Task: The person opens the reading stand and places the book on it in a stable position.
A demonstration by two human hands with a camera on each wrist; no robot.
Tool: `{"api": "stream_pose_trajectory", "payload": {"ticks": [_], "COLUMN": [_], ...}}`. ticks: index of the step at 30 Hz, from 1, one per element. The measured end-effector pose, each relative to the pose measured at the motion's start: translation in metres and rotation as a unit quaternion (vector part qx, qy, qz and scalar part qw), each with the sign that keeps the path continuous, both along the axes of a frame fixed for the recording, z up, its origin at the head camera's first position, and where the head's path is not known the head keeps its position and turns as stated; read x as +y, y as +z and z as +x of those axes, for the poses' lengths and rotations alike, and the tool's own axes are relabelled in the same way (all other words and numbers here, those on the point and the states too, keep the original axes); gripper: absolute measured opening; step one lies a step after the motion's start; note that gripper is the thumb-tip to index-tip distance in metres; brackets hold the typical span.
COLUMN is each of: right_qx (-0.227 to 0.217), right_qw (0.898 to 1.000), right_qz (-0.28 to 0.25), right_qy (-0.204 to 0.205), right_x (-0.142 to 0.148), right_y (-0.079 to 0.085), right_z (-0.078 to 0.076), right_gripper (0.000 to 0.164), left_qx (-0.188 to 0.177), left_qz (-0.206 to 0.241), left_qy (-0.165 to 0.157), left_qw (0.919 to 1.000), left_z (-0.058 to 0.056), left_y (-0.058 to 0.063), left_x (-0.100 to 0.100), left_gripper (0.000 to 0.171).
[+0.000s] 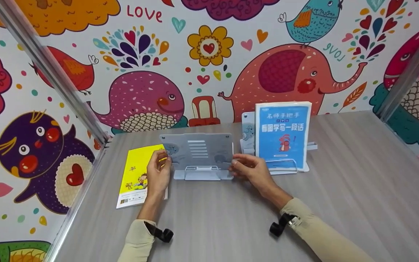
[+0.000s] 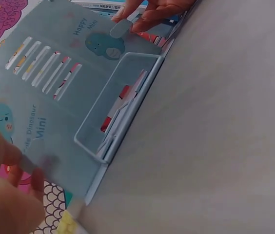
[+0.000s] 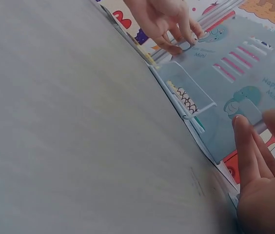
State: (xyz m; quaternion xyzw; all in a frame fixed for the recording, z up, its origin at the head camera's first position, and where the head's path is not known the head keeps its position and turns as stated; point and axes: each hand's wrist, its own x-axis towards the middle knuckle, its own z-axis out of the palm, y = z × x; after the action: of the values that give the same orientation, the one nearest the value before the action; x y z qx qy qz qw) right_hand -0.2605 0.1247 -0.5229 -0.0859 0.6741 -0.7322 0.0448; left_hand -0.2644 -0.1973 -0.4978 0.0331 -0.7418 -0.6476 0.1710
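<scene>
A grey-blue metal book stand with slots and cartoon dinosaurs stands upright on the table, its wire page holder folded at the bottom front. My left hand pinches its left side edge between thumb and fingers. Opposite, my right hand pinches the right edge by a small rounded tab. No book rests on this stand. Partly behind my left hand lies a yellow book. Close beyond my right hand, a blue book leans upright on another stand.
The wood-grain table runs back to a wall printed with cartoon animals. Metal posts frame the left and right corners. A black wrist camera is strapped over the left sleeve, another camera over the right.
</scene>
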Motion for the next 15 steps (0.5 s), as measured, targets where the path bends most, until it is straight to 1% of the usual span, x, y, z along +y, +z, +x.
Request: {"api": "stream_pose_trajectory", "payload": {"ticks": [4, 7, 9, 11, 15], "right_qx": [0.016, 0.025, 0.026, 0.024, 0.013], "right_qw": [0.999, 0.999, 0.998, 0.999, 0.999], "right_qz": [0.032, 0.046, 0.050, 0.049, 0.038], "right_qy": [-0.003, -0.005, -0.006, -0.004, 0.006], "right_x": [0.0002, -0.0010, -0.0017, -0.0018, -0.0011], "right_y": [-0.0004, 0.0000, 0.0002, -0.0002, -0.0012], "right_z": [0.0017, 0.0019, 0.0019, 0.0019, 0.0034], "right_gripper": [0.036, 0.042, 0.046, 0.046, 0.037], "left_qx": [0.009, 0.014, 0.010, -0.007, -0.056], "left_qz": [0.001, -0.004, -0.006, -0.012, -0.024], "left_qy": [0.002, 0.006, 0.010, 0.016, 0.036], "left_qw": [1.0000, 0.9999, 0.9999, 0.9998, 0.9975], "left_z": [-0.0002, -0.0003, 0.0005, 0.0010, 0.0019], "left_y": [-0.0019, -0.0013, -0.0001, 0.0004, -0.0007], "left_x": [0.0013, 0.0018, 0.0020, 0.0018, -0.0012], "left_gripper": [0.025, 0.025, 0.024, 0.023, 0.025]}}
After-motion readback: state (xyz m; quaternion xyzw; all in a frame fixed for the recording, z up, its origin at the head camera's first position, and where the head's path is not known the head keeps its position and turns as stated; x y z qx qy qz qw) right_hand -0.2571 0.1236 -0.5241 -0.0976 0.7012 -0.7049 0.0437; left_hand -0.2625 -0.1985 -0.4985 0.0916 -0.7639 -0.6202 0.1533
